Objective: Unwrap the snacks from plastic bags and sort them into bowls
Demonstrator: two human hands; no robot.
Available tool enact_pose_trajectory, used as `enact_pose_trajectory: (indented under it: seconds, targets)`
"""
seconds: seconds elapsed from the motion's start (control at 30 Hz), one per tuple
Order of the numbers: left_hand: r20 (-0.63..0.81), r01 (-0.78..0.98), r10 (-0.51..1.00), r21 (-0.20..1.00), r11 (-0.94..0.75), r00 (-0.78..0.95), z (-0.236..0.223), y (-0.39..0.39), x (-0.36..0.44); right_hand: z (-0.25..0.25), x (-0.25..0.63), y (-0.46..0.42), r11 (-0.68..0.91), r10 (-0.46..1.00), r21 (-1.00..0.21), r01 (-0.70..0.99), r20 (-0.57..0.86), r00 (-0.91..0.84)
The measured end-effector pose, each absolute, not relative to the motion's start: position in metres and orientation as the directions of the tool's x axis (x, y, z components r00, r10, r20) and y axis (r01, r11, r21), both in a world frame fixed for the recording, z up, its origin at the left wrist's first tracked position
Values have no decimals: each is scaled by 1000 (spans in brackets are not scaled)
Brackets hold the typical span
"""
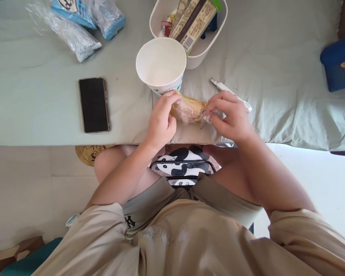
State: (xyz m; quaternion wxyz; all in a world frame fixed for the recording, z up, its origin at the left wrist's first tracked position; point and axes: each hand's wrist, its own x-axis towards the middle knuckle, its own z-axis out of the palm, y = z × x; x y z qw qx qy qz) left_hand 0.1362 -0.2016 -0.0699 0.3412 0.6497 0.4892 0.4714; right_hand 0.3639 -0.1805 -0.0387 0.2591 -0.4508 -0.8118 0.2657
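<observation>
Between my hands, near the front edge of the cloth-covered table, is a yellowish item in clear plastic wrap (189, 109); its exact kind does not show. My left hand (163, 118) grips its left end, thumb and fingers curled round it. At the right end, the fingers of my right hand (228, 114) pinch the crumpled plastic. Just behind my left hand stands a white paper cup (161, 63), its visible inside bare. A white utility knife (244, 102) lies behind my right hand, partly covered by it.
A white bin (199, 60) holding several packets stands behind the cup. A phone (94, 105) lies at the left. Plastic-wrapped blue-and-white packs (74, 34) are at the back left. A dark blue container (339, 63) sits at the right edge.
</observation>
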Motion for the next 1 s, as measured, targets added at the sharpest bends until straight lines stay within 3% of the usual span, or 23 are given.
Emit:
enact_pose_trajectory:
  seconds: [0.27,0.47,0.6,0.73,0.83,0.9,1.0]
  targets:
    - [294,357,947,878,-320,125,-57,-201,139,-35,366,-178,417,848,-752,511,120,-516]
    - [237,184,962,960,-211,-134,-66,-204,131,-39,375,-173,374,900,-739,560,142,-413]
    - [334,136,921,940,-312,-202,-64,-201,124,-41,380,-175,334,940,-749,573,221,-260]
    - [436,238,898,880,-410,-62,-50,-202,116,-38,379,-181,378,914,-735,563,392,-102]
    - [456,468,868,734,-492,197,-37,-205,113,-35,375,-184,513,858,-654,556,381,-343]
    - [384,586,863,634,-505,329,-31,-206,112,-36,371,-183,579,806,-584,569,303,-508]
    - [241,688,914,602,-405,327,-28,-206,111,-40,370,-178,530,848,-498,686,298,-439]
